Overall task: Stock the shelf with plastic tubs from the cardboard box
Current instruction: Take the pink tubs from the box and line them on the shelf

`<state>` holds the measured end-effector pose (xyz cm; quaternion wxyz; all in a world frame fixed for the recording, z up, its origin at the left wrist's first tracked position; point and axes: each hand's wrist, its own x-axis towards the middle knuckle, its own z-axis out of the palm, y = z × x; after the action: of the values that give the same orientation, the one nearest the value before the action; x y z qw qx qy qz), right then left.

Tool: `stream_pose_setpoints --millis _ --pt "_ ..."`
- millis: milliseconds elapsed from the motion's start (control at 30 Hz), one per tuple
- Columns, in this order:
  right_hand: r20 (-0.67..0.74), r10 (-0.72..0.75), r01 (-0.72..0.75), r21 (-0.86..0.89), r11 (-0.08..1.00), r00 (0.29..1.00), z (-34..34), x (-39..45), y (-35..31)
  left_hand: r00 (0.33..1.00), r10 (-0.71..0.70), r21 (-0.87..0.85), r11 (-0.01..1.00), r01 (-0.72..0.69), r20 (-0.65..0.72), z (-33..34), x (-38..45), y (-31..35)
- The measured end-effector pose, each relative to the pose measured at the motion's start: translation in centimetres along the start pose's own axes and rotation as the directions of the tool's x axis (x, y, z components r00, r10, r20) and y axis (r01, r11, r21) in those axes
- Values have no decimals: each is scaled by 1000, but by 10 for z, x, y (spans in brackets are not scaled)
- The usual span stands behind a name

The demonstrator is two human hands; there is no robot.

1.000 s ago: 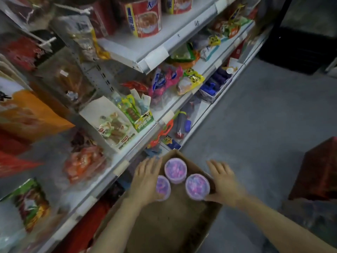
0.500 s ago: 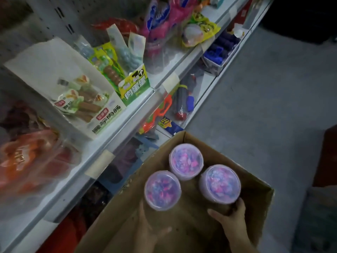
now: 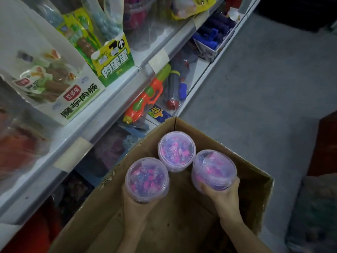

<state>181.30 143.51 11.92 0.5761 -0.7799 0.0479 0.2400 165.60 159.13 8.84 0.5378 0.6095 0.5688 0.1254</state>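
While a third tub (image 3: 176, 150) stands in the cardboard box (image 3: 255, 172), the left hand (image 3: 135, 207) grips one tub (image 3: 147, 179) from below and the right hand's (image 3: 226, 196) fingers (image 3: 206, 189) curl round another tub (image 3: 214, 169).

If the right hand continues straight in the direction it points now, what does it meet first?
Probably the far cardboard box wall. The right hand already holds a clear purple-filled plastic tub; depth is unclear.
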Motion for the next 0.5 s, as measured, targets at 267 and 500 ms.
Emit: stream_pose_setpoints --millis 267,500 --pt "164 -49 32 110 993 985 -31 -20 -77 979 200 -120 972 -202 -32 -26 -49 90" --pt "259 -193 122 266 956 946 -59 -34 -202 934 354 -316 893 -320 54 -33 -78 212"
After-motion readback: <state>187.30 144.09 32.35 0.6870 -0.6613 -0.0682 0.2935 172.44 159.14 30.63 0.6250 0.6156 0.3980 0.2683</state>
